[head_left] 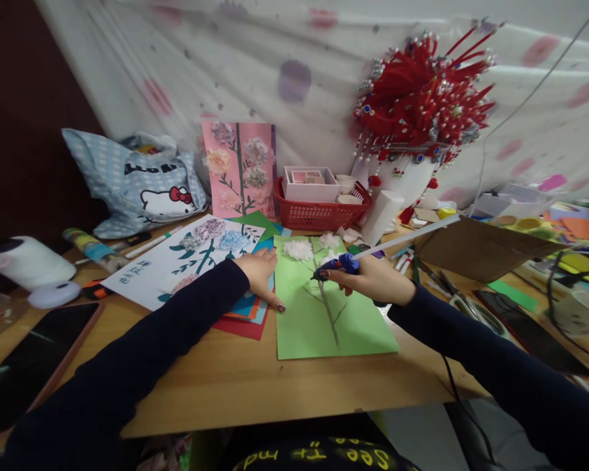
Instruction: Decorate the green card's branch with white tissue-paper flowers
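A light green sheet [294,333] lies on the wooden table, with a drawn stem and branches and white fluffy flowers [298,249] near its top. My right hand [373,278] is wrapped round a blue glue gun [341,263], a long white glue stick [407,237] jutting from its back. The gun's dark nozzle points down at the upper part of the stem. My left hand [259,275] lies flat with fingers spread at the sheet's left edge, partly over a stack of coloured papers [243,325] beside it.
A white flower picture [142,281] lies left; a pink one [220,190] stands behind. A red basket [307,216] and a red beaded headdress [417,104] are at the back. Scissors [464,297], a phone [530,330] and cardboard [481,252] lie right; another phone [29,360] is left.
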`<state>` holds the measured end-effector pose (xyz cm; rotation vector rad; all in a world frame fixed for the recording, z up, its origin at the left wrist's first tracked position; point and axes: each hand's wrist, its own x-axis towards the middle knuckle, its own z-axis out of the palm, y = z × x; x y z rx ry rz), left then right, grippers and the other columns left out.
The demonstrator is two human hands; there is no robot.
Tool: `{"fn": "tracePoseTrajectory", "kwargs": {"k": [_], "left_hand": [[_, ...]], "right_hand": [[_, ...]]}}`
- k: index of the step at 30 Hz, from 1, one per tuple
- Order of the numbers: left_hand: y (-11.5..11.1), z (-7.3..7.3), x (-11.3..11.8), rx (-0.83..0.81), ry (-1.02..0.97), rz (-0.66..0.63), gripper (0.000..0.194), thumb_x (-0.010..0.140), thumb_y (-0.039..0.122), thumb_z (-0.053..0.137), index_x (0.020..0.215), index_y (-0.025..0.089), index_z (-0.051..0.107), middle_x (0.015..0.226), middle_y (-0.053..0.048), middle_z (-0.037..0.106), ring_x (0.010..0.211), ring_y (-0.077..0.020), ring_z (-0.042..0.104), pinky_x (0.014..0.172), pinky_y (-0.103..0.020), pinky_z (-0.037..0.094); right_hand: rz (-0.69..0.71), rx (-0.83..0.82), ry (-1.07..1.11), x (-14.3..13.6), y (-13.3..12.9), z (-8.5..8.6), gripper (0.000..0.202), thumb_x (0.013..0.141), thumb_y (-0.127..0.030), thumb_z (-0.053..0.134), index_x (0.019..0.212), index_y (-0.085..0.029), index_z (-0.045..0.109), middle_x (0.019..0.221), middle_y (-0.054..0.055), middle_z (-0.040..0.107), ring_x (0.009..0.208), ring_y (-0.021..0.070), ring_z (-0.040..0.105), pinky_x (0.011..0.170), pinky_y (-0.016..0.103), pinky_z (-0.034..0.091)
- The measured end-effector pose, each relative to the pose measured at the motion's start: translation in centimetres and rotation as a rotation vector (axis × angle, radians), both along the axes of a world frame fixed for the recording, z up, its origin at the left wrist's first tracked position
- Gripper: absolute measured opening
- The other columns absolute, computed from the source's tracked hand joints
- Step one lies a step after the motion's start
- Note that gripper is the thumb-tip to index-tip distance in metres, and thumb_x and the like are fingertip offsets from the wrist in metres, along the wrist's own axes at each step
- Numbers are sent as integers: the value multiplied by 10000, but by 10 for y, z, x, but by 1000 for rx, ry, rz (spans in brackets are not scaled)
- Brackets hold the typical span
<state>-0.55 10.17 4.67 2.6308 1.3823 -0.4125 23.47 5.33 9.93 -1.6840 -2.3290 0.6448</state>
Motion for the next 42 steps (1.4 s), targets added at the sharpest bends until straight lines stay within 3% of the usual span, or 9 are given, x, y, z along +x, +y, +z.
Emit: {"fn": "tracePoseTrajectory", "kwargs": {"k": [10,19,29,37,42], "left_hand": [[0,0,0,13,-7,-6,1343,398,853,512,1398,5,223,1483,-238,96,1356,-372,150,1070,-394,215],[-2,2,0,13,-1,-6,1355,405,852,509,1394,-27,216,1480,-244,111,1355,-374,152,1078,-382,210],[-2,2,0,0,-22,11,1351,393,839,538,1404,5,206,1486,-235,96,1355,-380,146,1076,-396,207],[-2,2,0,2,-23,8,1349,392,842,535,1399,3,215,1485,-237,100,1352,-381,154,1078,-386,207],[-2,1,-1,-1,-42,12,1355,381,852,531,1400,14,222,1486,-236,93,1353,-382,147,1074,-392,207]], "right_hand": [[4,33,-34,-6,7,-4,399,794,-531,495,638,-176,589,433,-21,505,410,93,464,446,221,335],[24,-2,15,-7,8,-4,460,794,-544,492,560,-165,607,547,36,643,516,118,565,531,228,401],[49,17,24,-8,16,-16,470,773,-610,474,682,-169,610,552,7,592,427,86,467,434,219,338],[64,-7,48,-12,18,-15,489,799,-599,446,701,-160,637,511,29,604,494,128,541,506,240,391],[77,-9,37,-16,19,-17,498,802,-610,428,718,-160,624,467,-15,507,432,104,476,457,230,350]]}}
